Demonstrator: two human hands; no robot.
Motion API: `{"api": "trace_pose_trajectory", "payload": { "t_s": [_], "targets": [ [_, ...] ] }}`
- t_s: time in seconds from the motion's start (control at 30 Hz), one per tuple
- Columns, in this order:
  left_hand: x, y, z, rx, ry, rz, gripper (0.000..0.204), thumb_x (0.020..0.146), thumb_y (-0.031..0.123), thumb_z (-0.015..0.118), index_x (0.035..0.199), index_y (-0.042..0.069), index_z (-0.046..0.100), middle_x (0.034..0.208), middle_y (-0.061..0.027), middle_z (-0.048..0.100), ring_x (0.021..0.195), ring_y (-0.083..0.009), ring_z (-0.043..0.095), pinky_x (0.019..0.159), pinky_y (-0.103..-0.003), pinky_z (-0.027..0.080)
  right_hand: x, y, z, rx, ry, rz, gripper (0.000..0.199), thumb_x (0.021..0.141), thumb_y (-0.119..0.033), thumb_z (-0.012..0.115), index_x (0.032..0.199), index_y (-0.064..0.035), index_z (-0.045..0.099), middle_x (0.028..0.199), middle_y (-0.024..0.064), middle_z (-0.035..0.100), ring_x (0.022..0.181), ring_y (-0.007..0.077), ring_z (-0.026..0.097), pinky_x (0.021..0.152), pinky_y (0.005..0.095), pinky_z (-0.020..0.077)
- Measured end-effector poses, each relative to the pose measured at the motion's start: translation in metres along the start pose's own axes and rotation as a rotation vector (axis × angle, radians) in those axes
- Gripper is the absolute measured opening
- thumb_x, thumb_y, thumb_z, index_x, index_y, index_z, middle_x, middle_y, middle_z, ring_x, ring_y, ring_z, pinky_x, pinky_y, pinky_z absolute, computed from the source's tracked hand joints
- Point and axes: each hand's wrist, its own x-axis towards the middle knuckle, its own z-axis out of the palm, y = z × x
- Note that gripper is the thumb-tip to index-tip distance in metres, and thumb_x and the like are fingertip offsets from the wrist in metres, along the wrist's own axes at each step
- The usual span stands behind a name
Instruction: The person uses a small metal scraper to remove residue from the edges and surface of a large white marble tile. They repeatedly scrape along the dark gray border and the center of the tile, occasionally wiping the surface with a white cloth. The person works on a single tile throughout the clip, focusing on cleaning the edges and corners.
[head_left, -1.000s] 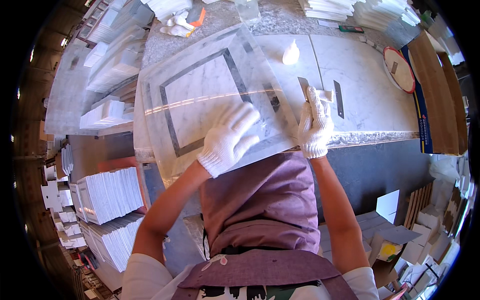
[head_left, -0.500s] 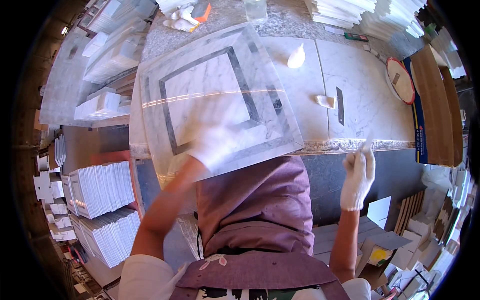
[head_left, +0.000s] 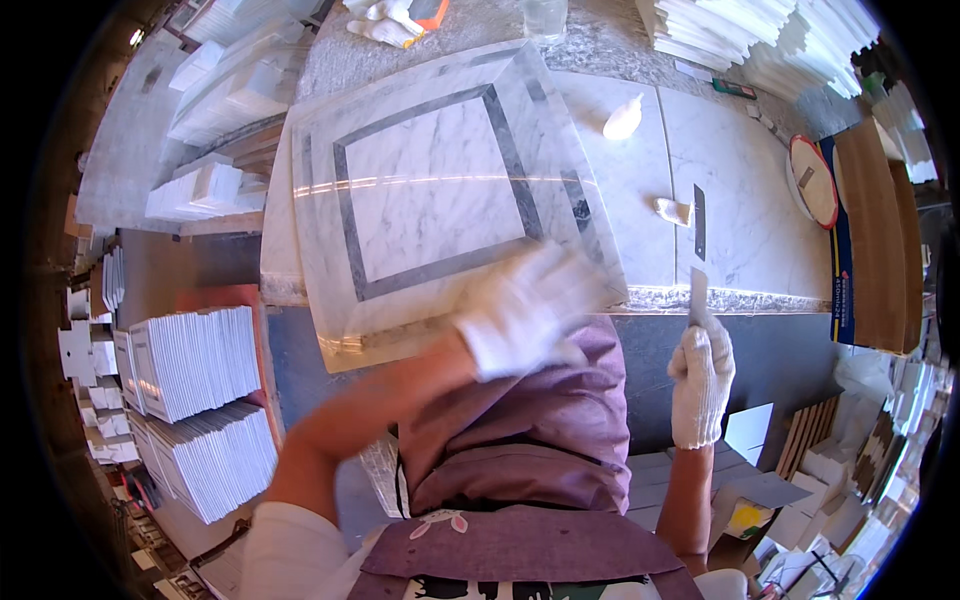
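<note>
A large glossy white marble tile (head_left: 430, 190) with a grey inlaid square border lies askew on the workbench, its near corner jutting over the front edge. My left hand (head_left: 525, 312), in a white glove and blurred, is over the tile's near right edge with its fingers stretched out and nothing seen in them. To the right, my gloved right hand (head_left: 703, 385) grips a thin flat metal scraper blade (head_left: 698, 292), held upright by the bench edge. Behind it lie a dark metal strip (head_left: 699, 222) and a small whitish stub-like piece (head_left: 672, 211).
Farther back are a white squeeze bottle (head_left: 622, 118), a red-rimmed dish of pale powder (head_left: 813, 185) and a cardboard box (head_left: 880, 245). Spare gloves (head_left: 385, 22) and a clear cup (head_left: 545, 17) sit at the far edge. Tile stacks (head_left: 190, 360) stand at left.
My left hand has swept right across the tile to its near right edge. My right hand, still gripping the blade, has shifted slightly left and lower. The view has shifted a little.
</note>
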Motion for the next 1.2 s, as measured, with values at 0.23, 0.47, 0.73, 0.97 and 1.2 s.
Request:
{"api": "trace_pose_trajectory", "payload": {
  "t_s": [0.23, 0.47, 0.73, 0.97, 1.2],
  "targets": [
    [-0.155, -0.211, -0.052, 0.547, 0.054, -1.076, 0.063, 0.097, 0.059, 0.052, 0.147, 0.02, 0.054, 0.157, -0.0158, 0.042, 0.144, -0.0358, 0.039, 0.112, -0.047, 0.04, -0.025, 0.035, -0.039, 0.205, 0.041, 0.189, 0.021, 0.103, -0.014, 0.059, 0.122, -0.0031, 0.062, 0.1, -0.0007, 0.059, 0.081, 0.0066, 0.055, 0.072, 0.0232, 0.0483],
    [-0.015, 0.036, -0.008, -0.297, 0.21, -0.051, 0.046, 0.083, 0.037, 0.07, 0.122, 0.013, 0.066, 0.121, -0.0137, 0.063, 0.12, -0.0351, 0.058, 0.116, -0.053, 0.038, -0.001, 0.027, 0.001, 0.222, -0.12, 0.103, 0.022, 0.105, -0.022, 0.061, 0.118, -0.005, 0.062, 0.094, -0.0024, 0.053, 0.074, 0.0082, 0.045, 0.068, 0.0259, 0.0399],
    [-0.006, -0.071, -0.037, 0.162, 0.159, -0.397, 0.062, 0.096, 0.047, 0.06, 0.145, 0.011, 0.051, 0.149, -0.0198, 0.048, 0.142, -0.0416, 0.042, 0.118, -0.056, 0.033, -0.01, 0.045, -0.051, 0.25, 0.0, 0.241, 0.03, 0.106, -0.018, 0.057, 0.132, -0.0026, 0.06, 0.09, -0.0043, 0.051, 0.072, 0.0049, 0.046, 0.063, 0.0218, 0.0397],
    [0.034, -0.064, -0.045, 0.025, -0.041, -0.313, 0.053, 0.074, 0.037, 0.08, 0.116, 0.012, 0.058, 0.116, -0.012, 0.058, 0.11, -0.0314, 0.055, 0.098, -0.048, 0.044, -0.01, 0.031, -0.04, 0.258, -0.05, 0.283, 0.04, 0.104, -0.012, 0.056, 0.142, 0.0, 0.055, 0.091, -0.0008, 0.053, 0.074, 0.0068, 0.049, 0.063, 0.0232, 0.0417],
    [0.002, 0.059, 0.006, -0.55, 0.16, 0.309, 0.055, 0.092, 0.038, 0.067, 0.14, 0.015, 0.058, 0.145, -0.0141, 0.054, 0.139, -0.0364, 0.048, 0.118, -0.057, 0.037, -0.001, 0.003, -0.047, 0.185, -0.107, 0.163, 0.043, 0.101, -0.01, 0.057, 0.143, 0.0001, 0.056, 0.083, -0.0008, 0.052, 0.067, 0.007, 0.048, 0.061, 0.0236, 0.041]
  ]
}}
